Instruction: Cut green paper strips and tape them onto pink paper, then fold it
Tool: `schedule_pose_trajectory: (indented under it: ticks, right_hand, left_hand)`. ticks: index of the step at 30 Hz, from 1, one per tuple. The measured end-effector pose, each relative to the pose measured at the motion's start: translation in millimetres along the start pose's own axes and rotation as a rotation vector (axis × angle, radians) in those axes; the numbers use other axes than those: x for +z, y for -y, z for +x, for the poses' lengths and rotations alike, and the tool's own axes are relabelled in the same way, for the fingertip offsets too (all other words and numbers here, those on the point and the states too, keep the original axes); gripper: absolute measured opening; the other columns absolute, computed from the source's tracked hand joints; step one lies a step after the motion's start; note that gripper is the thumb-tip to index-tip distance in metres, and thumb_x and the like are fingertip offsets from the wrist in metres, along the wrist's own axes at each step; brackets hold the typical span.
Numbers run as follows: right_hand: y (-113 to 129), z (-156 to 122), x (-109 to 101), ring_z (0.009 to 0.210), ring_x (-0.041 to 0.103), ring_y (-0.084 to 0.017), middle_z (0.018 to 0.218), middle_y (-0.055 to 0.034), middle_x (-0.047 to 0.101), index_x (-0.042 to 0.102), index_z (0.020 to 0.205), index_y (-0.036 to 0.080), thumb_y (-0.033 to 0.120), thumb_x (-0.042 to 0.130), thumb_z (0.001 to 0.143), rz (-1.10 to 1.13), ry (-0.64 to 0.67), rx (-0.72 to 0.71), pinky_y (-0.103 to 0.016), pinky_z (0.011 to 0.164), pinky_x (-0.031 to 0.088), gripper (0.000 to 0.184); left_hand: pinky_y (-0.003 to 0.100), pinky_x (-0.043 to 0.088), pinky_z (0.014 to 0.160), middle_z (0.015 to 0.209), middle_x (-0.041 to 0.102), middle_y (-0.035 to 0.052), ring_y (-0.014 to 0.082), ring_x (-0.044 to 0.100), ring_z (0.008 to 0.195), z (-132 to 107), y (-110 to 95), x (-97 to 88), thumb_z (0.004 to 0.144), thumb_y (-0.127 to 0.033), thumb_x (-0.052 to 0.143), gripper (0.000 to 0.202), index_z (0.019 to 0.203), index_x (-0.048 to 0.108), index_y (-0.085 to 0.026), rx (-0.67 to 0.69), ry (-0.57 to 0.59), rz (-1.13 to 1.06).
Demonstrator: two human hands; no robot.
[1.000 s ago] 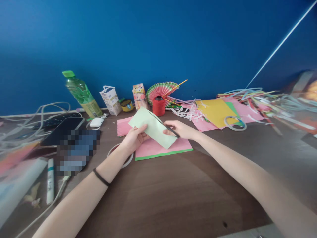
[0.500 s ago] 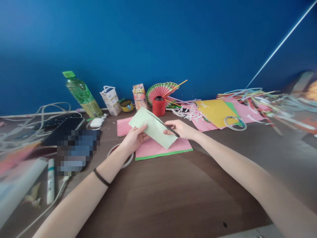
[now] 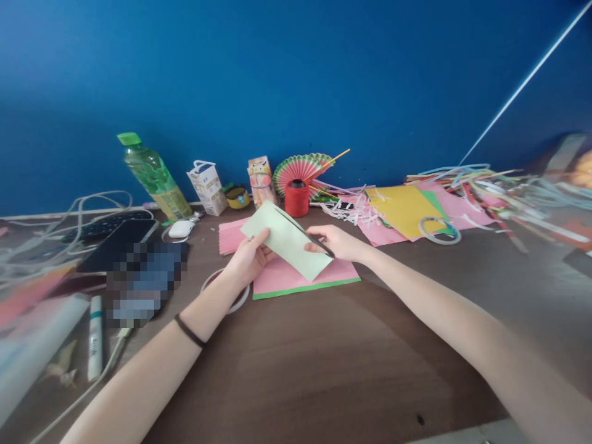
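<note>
My left hand (image 3: 248,260) pinches the lower left edge of a pale green sheet of paper (image 3: 287,240) and holds it tilted above the table. My right hand (image 3: 337,242) is closed on a pair of scissors (image 3: 303,233) whose blades run along the sheet's upper right edge. Under both hands lies a pink sheet (image 3: 303,276) on top of a green one. A ring of tape (image 3: 226,290) lies partly beneath my left wrist.
Along the blue wall stand a green bottle (image 3: 152,176), a small carton (image 3: 206,187), a red thread spool (image 3: 296,197) and a paper fan (image 3: 298,169). Yellow and pink sheets (image 3: 402,209) and paper strips lie right. Cables, a phone (image 3: 118,240) and a pen (image 3: 94,336) lie left.
The scissors have crept slightly along the green sheet's edge and my left thumb has shifted a little. Otherwise nothing has moved.
</note>
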State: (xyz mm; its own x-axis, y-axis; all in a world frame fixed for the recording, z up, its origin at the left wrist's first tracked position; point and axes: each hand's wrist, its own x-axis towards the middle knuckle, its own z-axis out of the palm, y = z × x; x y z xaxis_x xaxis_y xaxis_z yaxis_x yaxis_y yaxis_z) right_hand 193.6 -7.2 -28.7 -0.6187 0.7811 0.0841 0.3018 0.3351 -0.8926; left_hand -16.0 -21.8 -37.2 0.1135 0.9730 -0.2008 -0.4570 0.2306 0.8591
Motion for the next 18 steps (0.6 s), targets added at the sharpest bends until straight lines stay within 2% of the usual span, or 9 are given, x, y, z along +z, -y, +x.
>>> schedule_pose_trajectory:
  ticks: [9,15,18]
  right_hand:
    - [5,-1,4,0.058,0.045,-0.009,0.072,0.0011,0.051,0.053,0.083,0.014,0.052,0.062,0.068,0.046,-0.018,0.038,-0.021,0.05,0.034,0.042]
    - [10,-2,7,0.041,0.034,-0.005,0.054,0.008,0.036,0.045,0.075,0.018,0.053,0.061,0.07,0.121,-0.007,0.062,-0.02,0.04,0.027,0.039]
    - [12,-2,7,0.041,0.033,-0.004,0.053,0.0082,0.035,0.043,0.074,0.018,0.052,0.06,0.072,0.13,-0.009,0.053,-0.02,0.04,0.026,0.037]
  left_hand:
    - [0.036,0.054,0.079,0.079,0.071,0.0078,0.0174,0.067,0.071,-3,1,1.0,0.082,-0.015,0.051,0.013,0.09,0.061,-0.012,0.005,0.022,0.045]
    - [0.034,0.054,0.077,0.082,0.071,0.0096,0.0181,0.067,0.072,-5,2,3.0,0.081,-0.014,0.052,0.014,0.088,0.064,-0.011,-0.029,0.075,0.071]
    - [0.035,0.053,0.08,0.083,0.071,0.0108,0.0197,0.067,0.075,-6,2,3.3,0.08,-0.014,0.054,0.013,0.086,0.065,-0.01,-0.058,0.103,0.092]
